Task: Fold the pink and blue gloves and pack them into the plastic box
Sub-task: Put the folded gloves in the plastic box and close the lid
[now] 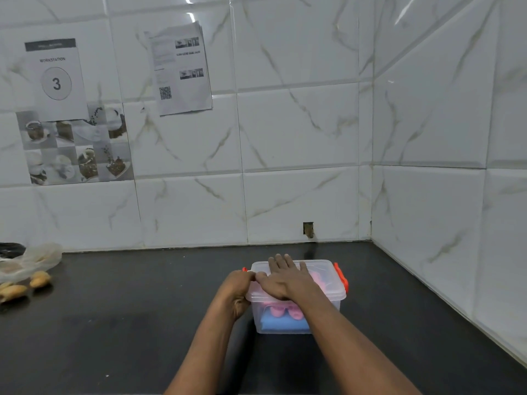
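A clear plastic box (pixel 328 303) with orange clips stands on the black counter, its lid on top. Through its front wall I see the pink glove (pixel 282 310) lying on the folded blue glove (pixel 285 323). My right hand (pixel 285 277) lies flat on the lid with fingers straight, pressing down. My left hand (pixel 238 292) grips the box's left end, fingers curled round the rim and the left clip, which is mostly hidden.
The black counter (pixel 142 323) meets tiled walls behind and to the right. At the far left lie a crumpled plastic bag (pixel 31 260) and several brown nut-like pieces (pixel 40 279). Papers hang on the back wall.
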